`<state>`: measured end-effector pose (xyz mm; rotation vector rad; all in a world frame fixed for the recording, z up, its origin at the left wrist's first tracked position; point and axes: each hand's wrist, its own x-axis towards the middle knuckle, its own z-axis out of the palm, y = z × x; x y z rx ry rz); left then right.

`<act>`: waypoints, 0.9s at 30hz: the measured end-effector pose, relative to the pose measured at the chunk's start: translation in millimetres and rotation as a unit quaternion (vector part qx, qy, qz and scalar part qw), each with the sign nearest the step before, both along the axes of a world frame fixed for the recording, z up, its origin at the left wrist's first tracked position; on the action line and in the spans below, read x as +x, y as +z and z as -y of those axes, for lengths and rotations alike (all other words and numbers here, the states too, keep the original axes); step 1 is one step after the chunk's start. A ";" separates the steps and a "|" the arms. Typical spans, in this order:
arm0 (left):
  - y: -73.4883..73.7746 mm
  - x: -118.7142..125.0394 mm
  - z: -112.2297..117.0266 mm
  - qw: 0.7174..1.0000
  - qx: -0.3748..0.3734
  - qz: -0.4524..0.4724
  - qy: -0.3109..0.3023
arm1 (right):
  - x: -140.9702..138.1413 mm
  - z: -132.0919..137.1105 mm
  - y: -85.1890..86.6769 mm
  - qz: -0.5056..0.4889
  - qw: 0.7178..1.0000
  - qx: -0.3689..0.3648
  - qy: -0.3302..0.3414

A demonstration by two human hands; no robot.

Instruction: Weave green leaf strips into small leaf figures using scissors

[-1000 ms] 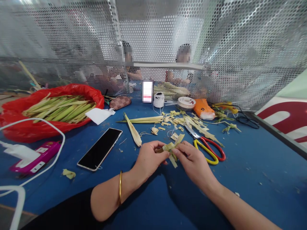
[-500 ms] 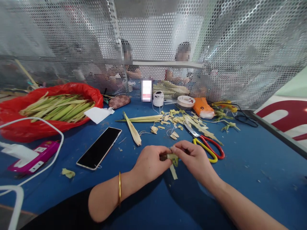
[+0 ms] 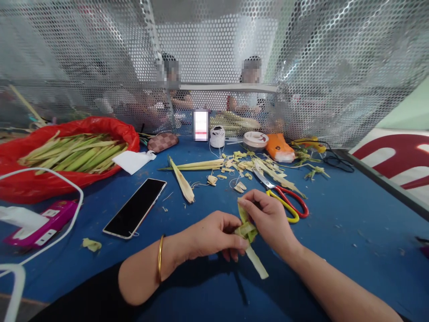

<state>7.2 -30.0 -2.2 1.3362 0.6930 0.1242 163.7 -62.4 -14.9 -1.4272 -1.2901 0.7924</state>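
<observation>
My left hand (image 3: 211,235) and my right hand (image 3: 268,219) meet over the blue table (image 3: 335,232), both pinched on a folded green leaf strip (image 3: 248,230). One loose end of the strip hangs down toward me (image 3: 258,264). The left wrist wears a gold bangle (image 3: 160,258). Just beyond the right hand lie scissors with red and yellow handles (image 3: 288,203).
A black phone (image 3: 135,208) lies to the left. A red bag of green leaves (image 3: 67,152) sits far left, near a pink power strip (image 3: 40,223) with white cable. Leaf scraps (image 3: 241,167), a thread spool (image 3: 217,136), a tape roll (image 3: 255,140) lie behind. A perforated screen (image 3: 100,58) backs the table; people sit behind it.
Both hands came nearer to me with the leaf strip. The strip has been folded tighter, and one end now hangs down below the hands.
</observation>
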 end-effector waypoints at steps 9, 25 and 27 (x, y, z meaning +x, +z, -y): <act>-2.5 2.0 5.1 0.996 -0.082 -0.018 -0.029 | -7.4 3.1 -2.1 -0.051 0.995 -0.035 0.078; 2.0 1.8 -0.5 0.988 -0.058 -0.002 0.142 | 9.0 -8.8 1.2 -0.130 0.986 -0.107 0.014; 2.6 1.5 -2.1 0.987 -0.051 -0.006 0.151 | 10.3 -7.3 2.4 -0.164 0.974 -0.150 0.045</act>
